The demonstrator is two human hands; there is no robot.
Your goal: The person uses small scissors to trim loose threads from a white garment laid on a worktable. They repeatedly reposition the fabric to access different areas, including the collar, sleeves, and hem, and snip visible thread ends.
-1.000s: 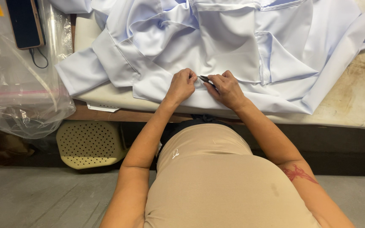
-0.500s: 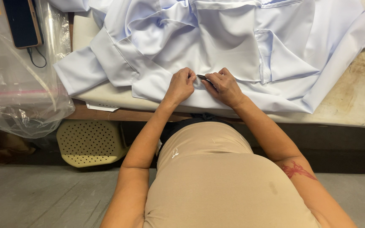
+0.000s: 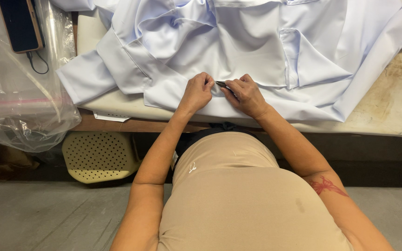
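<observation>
A pale blue shirt (image 3: 257, 51) lies rumpled and spread across the table's near edge; a small dark clipper (image 3: 223, 85) rests against its hem fold.

The scene is evenly and fairly brightly lit by soft light from above, with no hard shadows. The pale blue shirt (image 3: 238, 51) is the brightest area, close to washed out on its upper folds, though the creases keep gentle grey shading. The clear plastic bag (image 3: 22, 102) at the left carries streaky white glare. Under the table (image 3: 387, 111) edge lies a dark band of shadow, and the perforated stool (image 3: 99, 157) sits half in it. Focus is sharp across the hands and cloth; no motion blur shows. The wide lens bends straight lines slightly near the frame edges. The grey floor (image 3: 47, 218) is dimmer and flat.
</observation>
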